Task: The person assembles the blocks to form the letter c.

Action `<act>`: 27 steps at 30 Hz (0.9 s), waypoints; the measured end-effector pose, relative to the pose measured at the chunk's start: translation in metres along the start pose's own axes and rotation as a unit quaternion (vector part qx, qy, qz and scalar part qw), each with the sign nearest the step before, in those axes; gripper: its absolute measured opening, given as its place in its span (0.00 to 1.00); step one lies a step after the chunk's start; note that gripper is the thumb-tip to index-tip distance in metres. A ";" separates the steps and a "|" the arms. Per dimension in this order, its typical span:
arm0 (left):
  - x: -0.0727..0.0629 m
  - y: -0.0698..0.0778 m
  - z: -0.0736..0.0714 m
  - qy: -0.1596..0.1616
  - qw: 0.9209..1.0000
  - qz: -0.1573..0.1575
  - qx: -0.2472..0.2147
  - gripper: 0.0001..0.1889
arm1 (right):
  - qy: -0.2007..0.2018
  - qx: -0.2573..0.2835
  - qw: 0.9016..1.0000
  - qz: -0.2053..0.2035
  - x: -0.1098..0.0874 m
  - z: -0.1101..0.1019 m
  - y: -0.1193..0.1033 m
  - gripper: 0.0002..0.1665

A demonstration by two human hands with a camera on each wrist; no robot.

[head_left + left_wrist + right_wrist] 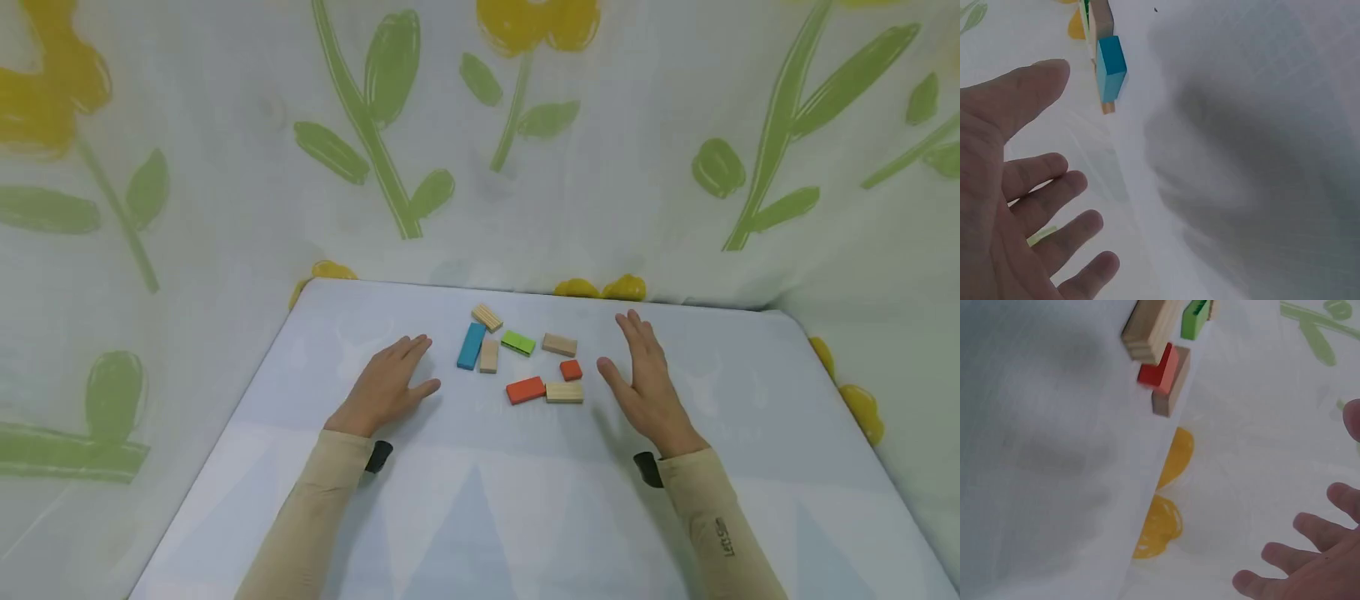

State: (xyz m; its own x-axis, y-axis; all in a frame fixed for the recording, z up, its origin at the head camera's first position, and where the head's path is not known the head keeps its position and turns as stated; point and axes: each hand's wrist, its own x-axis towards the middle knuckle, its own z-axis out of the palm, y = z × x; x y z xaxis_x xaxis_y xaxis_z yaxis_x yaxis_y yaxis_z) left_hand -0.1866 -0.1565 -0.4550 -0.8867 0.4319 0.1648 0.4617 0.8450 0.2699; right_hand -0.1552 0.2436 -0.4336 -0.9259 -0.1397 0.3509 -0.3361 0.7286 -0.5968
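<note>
Several small wooden blocks lie loosely grouped on the table. At the group's left, a blue block [471, 346] sits beside a plain wood block [489, 356], with another plain block [487, 317] behind. A green block [518, 342] lies in the middle. Toward the right are a tan block [559, 344], a small red block [571, 370], a longer red block [525, 390] and a pale grooved block [564, 392]. My left hand [387, 383] hovers left of the blue block, fingers extended and holding nothing. To the right of the blocks, my right hand [645, 387] is also empty, fingers spread.
The white table [480, 450] carries faint blue triangle shapes. Behind and beside it hangs a pale cloth backdrop [600, 208] printed with green stems and yellow flowers. Dark straps [379, 457] show at the wrists under beige sleeves [315, 500].
</note>
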 end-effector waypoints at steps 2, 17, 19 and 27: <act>0.008 0.001 -0.002 -0.010 1.000 0.005 -0.013 0.38 | -0.004 0.006 1.000 0.004 0.000 0.000 -0.003 0.43; 0.079 -0.001 -0.001 -0.163 0.986 -0.007 -0.037 0.47 | -0.058 0.035 0.998 -0.018 0.009 0.015 -0.014 0.47; 0.086 0.001 -0.001 -0.180 0.983 -0.014 -0.043 0.48 | -0.070 0.037 0.997 -0.010 0.012 0.017 -0.015 0.47; 0.103 0.010 -0.002 -0.204 0.978 -0.009 -0.052 0.51 | -0.098 0.035 0.994 -0.020 0.022 0.031 -0.010 0.49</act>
State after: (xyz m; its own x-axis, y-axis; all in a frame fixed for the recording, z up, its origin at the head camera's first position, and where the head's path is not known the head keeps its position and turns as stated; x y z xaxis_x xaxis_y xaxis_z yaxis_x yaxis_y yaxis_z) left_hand -0.2734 -0.1046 -0.4335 -0.8202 0.5251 -0.2268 0.4270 0.8260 0.3680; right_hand -0.1775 0.2121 -0.4421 -0.9251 -0.3007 0.2318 -0.3779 0.6719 -0.6370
